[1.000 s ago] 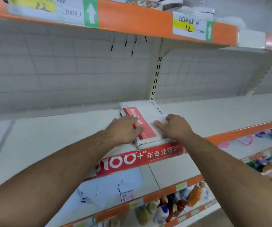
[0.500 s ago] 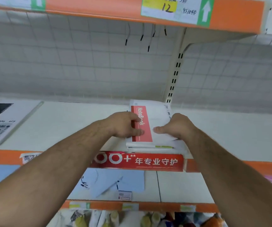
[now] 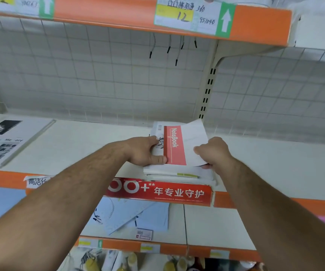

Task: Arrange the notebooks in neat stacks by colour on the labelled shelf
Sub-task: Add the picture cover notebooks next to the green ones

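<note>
At the left of the frame a black-and-white booklet (image 3: 7, 137) lies flat on the white shelf (image 3: 79, 145), well apart from the work. In the middle, the left hand (image 3: 146, 151) grips the left edge of the red-banded notebook (image 3: 177, 145), thumb curled at its near corner, and the right hand (image 3: 214, 153) pinches its right edge, the book sitting slightly askew on a short stack (image 3: 177, 173) at the shelf's front lip. I judge the task early: one pile is forming but not yet squared, and loose blue sheets (image 3: 138, 218) on the lower shelf (image 3: 216, 222) look unsorted.
</note>
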Tool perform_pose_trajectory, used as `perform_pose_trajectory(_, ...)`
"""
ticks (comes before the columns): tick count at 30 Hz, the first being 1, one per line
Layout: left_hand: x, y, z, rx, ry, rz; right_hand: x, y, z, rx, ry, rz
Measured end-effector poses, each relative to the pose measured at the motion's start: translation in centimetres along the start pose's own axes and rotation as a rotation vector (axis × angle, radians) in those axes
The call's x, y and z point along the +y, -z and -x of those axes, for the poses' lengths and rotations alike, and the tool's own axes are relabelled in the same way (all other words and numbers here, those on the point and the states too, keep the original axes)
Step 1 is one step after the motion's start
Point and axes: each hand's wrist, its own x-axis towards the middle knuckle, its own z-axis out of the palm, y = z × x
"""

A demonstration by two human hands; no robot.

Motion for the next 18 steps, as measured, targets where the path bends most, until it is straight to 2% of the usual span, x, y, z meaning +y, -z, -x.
perform_pose_trajectory(4, 0.1, 0.0, -0.2, 0.006, 0.011, -0.053, 0.1, 0.4, -0.1, 0.039, -0.072, -0.163)
perform_pose_trajectory(11, 0.4, -0.1, -0.1, 0.011, 0.008, -0.062, -0.3, -0.1, 0.3, 0.036, -0.067, -0.104)
perform_pose_trajectory(15, 0.3, -0.1, 0.0, 0.045, 0.011, -0.028, -0.6, 0.6, -0.1, 0.172, -0.039, -0.08)
perform_pose_trajectory(18, 0.5, 0.0, 0.2, 0.152, 0.068, 0.03, -0.3, 1.7, -0.4, 0.263, -0.052, -0.086)
